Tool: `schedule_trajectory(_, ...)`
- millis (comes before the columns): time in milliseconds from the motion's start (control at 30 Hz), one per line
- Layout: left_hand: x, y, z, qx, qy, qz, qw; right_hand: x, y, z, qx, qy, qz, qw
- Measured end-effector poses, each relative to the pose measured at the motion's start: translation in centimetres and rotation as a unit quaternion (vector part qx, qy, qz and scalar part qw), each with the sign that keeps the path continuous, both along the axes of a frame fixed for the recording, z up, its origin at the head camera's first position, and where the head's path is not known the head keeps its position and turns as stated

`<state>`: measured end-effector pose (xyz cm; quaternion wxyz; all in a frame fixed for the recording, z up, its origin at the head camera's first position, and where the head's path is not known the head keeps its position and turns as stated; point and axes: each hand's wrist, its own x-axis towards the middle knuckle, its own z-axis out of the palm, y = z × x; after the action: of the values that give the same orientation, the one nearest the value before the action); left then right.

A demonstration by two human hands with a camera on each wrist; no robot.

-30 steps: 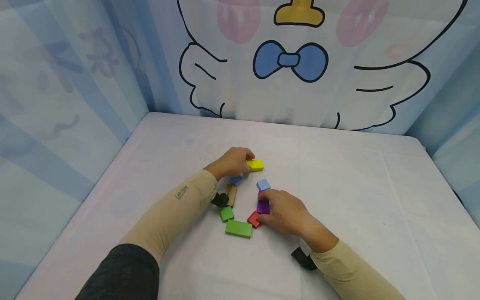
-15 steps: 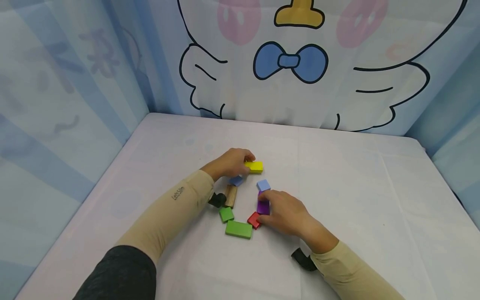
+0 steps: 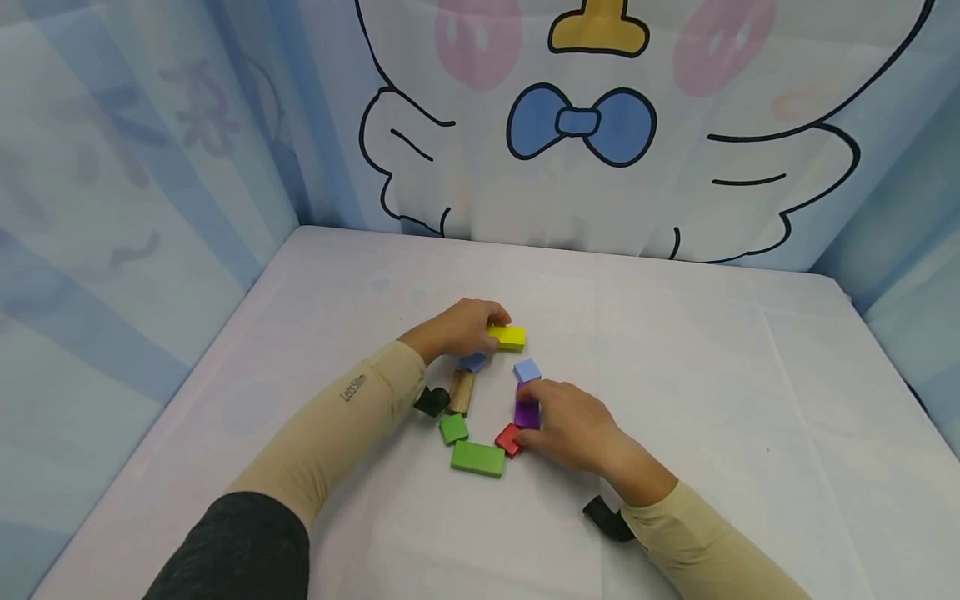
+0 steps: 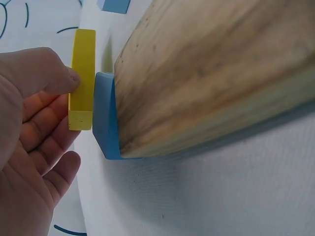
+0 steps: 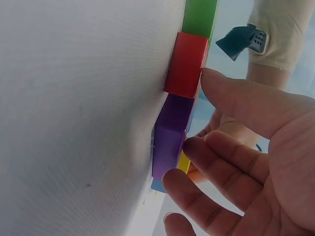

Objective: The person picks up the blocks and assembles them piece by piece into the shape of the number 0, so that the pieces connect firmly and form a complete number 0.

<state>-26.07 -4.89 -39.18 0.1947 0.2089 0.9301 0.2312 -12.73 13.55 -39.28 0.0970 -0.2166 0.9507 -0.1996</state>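
Observation:
My left hand point(image 3: 461, 327) pinches a yellow block point(image 3: 512, 338) between thumb and fingers, at the far side of a loose ring of blocks. In the left wrist view the yellow block point(image 4: 83, 73) is right beside a blue block point(image 4: 106, 115), which touches a wooden block point(image 4: 206, 73). At the ring's right side, my right hand point(image 3: 573, 425) has its thumb at a red block point(image 3: 507, 440) and a fingertip at a purple block point(image 3: 527, 415). In the right wrist view its fingers are loosely bent along the purple block point(image 5: 170, 132), not wrapped round it.
Another blue block point(image 3: 527, 370) lies beyond the purple one. A small green block point(image 3: 453, 428) and a longer green block point(image 3: 477, 458) form the ring's near left. All rest on a white-covered table point(image 3: 712, 375), with printed curtains point(image 3: 585, 200) behind and at the sides.
My left hand has drawn the yellow block slightly nearer to me and a little left, closer to the blue blocks. My right hand has stayed in place.

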Motion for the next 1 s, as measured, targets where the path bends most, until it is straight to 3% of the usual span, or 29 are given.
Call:
schedule_trajectory(600,0.28,-0.16,-0.06,-0.005,0.000,-0.036,0.9993,-0.02,-0.03,0.07,0.000,-0.003,-0.001,1.0000)
schedule_trajectory(1000,0.35,-0.09,-0.47,-0.020,-0.002,-0.040,0.9990,0.01,-0.03,0.00,-0.002,-0.001,-0.003,1.0000)
